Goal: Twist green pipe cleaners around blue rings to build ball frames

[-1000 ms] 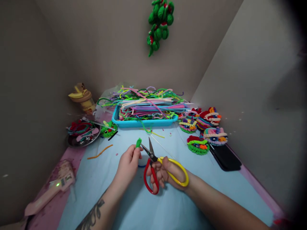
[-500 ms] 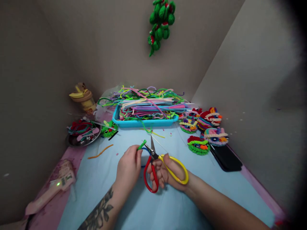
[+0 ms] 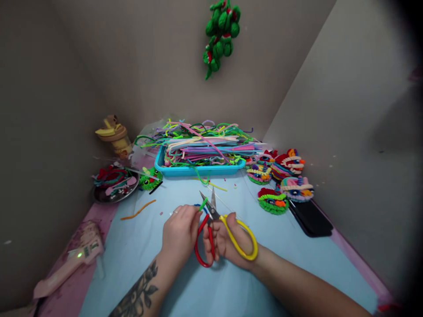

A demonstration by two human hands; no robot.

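My left hand [image 3: 180,231] pinches a short green pipe cleaner piece [image 3: 202,204], its tip poking up between the blades of the scissors [image 3: 214,224]. My right hand [image 3: 228,241] grips those scissors by their red and yellow handles, blades parted and pointing away from me. A bit of blue shows just behind the green piece. Both hands hover over the light blue table mat [image 3: 185,286], close to each other.
A blue tray [image 3: 198,169] piled with coloured pipe cleaners stands behind. Several finished fuzzy faces [image 3: 280,180] and a black phone [image 3: 310,218] lie right. A metal dish [image 3: 114,182], glue gun [image 3: 69,259], orange strand [image 3: 137,211] lie left. A green ornament [image 3: 220,31] hangs on the wall.
The green piece has tilted from upright to slanting into the scissor blades. Both hands have drawn closer together and a little toward me.
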